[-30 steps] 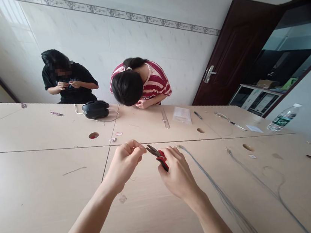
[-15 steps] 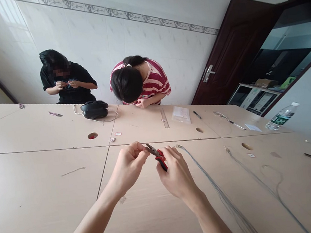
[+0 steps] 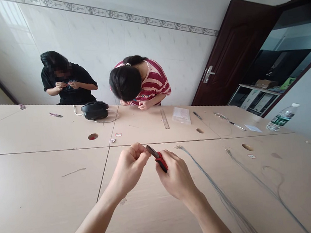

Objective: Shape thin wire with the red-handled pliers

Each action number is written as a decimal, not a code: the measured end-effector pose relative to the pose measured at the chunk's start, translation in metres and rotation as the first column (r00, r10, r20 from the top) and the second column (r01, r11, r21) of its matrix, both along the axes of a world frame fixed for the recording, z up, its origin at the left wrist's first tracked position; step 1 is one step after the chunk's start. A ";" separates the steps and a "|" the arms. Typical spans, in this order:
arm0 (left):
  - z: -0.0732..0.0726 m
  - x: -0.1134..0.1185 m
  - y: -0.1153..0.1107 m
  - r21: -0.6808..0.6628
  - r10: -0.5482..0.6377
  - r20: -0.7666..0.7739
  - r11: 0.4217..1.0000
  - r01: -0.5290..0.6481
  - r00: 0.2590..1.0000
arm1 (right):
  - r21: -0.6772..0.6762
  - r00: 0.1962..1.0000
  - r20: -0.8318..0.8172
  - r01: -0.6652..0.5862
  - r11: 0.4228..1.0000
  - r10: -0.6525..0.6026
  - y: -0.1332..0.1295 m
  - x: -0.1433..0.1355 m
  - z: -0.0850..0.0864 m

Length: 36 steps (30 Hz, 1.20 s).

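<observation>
My right hand (image 3: pixel 176 172) is wrapped round the red and black handles of a pair of pliers (image 3: pixel 161 161), whose dark jaws point up and left and look closed. The jaw tips meet the fingertips of my left hand (image 3: pixel 132 168), which is closed in a pinch. Whatever those fingers hold is too small to make out. To the right of my right hand lies a bundle of thin blue-grey cords (image 3: pixel 208 178) with small metal ends at the top. A second bundle of cords (image 3: pixel 253 176) lies farther right.
Across the table (image 3: pixel 55 204) sit two people, one in a black shirt (image 3: pixel 76 82), one in a striped shirt (image 3: pixel 155 78). A black device with a white cable (image 3: pixel 95 111), a ruler (image 3: pixel 164 118), plastic bags (image 3: pixel 180 115), a pen (image 3: pixel 197 115) and a water bottle (image 3: pixel 282 118) lie beyond my hands.
The plier jaws, apart before, have come together beside my left fingertips. At the far right, another person's hand with red-handled pliers has left the view.
</observation>
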<state>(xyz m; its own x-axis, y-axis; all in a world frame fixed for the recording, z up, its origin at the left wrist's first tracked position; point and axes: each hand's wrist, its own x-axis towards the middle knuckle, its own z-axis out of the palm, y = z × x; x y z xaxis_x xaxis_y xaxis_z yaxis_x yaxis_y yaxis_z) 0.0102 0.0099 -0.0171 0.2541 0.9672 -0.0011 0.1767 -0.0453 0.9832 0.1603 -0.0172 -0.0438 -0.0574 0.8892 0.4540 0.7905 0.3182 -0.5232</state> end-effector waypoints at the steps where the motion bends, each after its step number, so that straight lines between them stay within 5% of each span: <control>1: 0.000 0.000 0.000 0.000 0.001 -0.001 1.000 -0.001 1.000 | -0.010 1.000 -0.006 0.001 1.000 -0.001 0.000 0.000 -0.001; 36: 0.004 -0.001 -0.005 0.024 -0.064 -0.112 0.997 0.067 0.992 | -0.033 1.000 -0.016 0.026 0.999 -0.026 0.002 0.003 -0.004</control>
